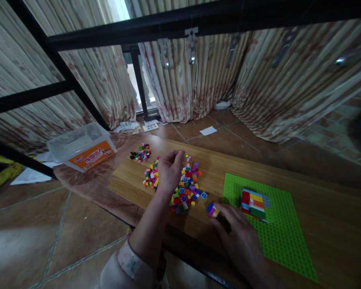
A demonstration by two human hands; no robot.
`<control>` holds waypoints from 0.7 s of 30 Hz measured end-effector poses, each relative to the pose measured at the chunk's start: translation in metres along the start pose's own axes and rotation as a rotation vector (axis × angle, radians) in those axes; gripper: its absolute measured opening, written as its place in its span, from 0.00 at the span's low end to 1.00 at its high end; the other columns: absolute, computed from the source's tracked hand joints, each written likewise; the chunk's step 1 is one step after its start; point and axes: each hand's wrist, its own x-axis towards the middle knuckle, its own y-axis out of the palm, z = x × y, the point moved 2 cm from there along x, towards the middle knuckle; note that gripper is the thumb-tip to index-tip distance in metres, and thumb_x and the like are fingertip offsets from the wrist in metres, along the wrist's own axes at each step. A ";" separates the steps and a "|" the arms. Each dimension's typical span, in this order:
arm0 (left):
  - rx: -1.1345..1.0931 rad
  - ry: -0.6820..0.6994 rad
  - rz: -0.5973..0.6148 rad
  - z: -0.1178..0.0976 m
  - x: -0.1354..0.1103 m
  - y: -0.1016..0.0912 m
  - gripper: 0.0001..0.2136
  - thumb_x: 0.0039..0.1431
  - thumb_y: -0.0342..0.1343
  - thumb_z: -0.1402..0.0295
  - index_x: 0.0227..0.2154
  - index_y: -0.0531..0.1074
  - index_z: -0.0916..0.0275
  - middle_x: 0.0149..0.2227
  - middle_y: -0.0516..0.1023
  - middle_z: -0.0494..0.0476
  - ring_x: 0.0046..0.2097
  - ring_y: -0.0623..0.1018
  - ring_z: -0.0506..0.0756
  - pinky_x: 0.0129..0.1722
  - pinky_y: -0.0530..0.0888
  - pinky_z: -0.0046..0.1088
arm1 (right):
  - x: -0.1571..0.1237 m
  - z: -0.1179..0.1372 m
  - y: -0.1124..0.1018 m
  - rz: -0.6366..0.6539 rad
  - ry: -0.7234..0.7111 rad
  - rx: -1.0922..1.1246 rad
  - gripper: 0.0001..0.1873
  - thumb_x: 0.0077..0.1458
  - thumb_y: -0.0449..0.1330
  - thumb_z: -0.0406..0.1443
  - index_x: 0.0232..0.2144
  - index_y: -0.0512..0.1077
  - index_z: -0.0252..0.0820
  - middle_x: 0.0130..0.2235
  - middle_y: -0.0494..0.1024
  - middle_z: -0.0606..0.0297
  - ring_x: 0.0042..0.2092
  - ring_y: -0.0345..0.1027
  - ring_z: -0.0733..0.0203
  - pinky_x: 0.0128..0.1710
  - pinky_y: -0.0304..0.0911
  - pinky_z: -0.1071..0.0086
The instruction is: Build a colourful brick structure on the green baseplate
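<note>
Over the loose pile of coloured toy bricks (185, 188), my left hand (170, 168) is closed with the fingertips pinched together; whatever they hold, if anything, is hidden. My right hand (239, 228) grips a small cluster of joined bricks (213, 210), blue, pink, white and yellow, just above the wooden board between the pile and the green baseplate (284, 228). On that baseplate, beyond my right hand, stands a block built from bricks (253, 204) with red, yellow, white, orange and green rows on top.
A smaller heap of bricks (140, 153) lies at the board's far left end. Beside the board sits a clear plastic tub (82, 144) with an orange label. A black metal frame (168, 30) crosses above, before striped curtains (192, 84). A white paper (208, 131) lies on the tiled floor.
</note>
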 end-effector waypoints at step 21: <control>0.963 0.013 0.356 0.018 0.001 -0.009 0.12 0.54 0.51 0.74 0.38 0.77 0.61 0.33 0.81 0.58 0.36 0.78 0.57 0.36 0.70 0.28 | -0.001 0.001 0.002 -0.006 -0.021 0.045 0.14 0.60 0.54 0.36 0.49 0.69 0.46 0.47 0.77 0.60 0.48 0.73 0.53 0.45 0.70 0.58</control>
